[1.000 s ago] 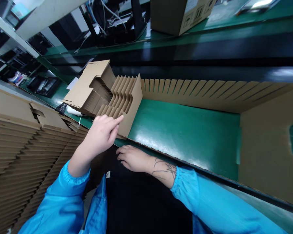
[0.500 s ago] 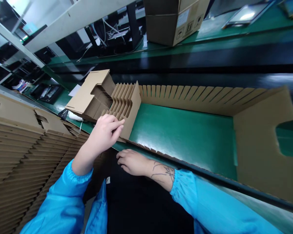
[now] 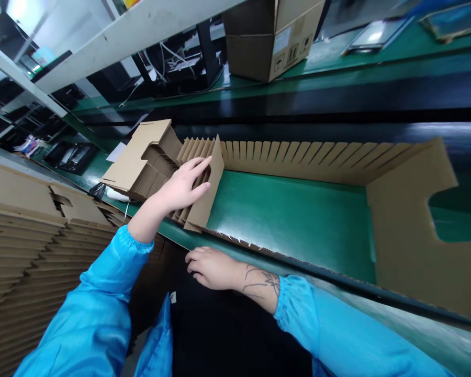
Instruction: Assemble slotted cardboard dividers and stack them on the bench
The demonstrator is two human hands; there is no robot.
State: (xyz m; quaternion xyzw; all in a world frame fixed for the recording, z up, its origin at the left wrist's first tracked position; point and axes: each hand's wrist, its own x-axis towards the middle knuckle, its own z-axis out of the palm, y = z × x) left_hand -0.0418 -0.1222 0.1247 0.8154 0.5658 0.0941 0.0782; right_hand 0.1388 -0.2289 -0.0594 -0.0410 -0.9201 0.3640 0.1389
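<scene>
My left hand (image 3: pixel 184 184) lies with fingers stretched out on the row of upright cardboard divider cards (image 3: pixel 204 180) at the left end of a long slotted cardboard frame (image 3: pixel 317 157). The fingertips touch the outermost card. My right hand (image 3: pixel 210 267) rests below the table's near edge, against the near slotted wall (image 3: pixel 259 248), fingers loosely curled and holding nothing I can make out. Both arms wear blue sleeves.
A stack of flat cardboard sheets (image 3: pixel 27 235) fills the left side. A folded cardboard piece (image 3: pixel 135 154) lies behind the dividers. The frame's end panel with a cut-out (image 3: pixel 416 220) stands at the right. A brown box (image 3: pixel 270 36) sits on the far green bench.
My left hand has moved up and forward from the near edge onto the divider cards, its fingers opening out flat. My right hand has barely moved.
</scene>
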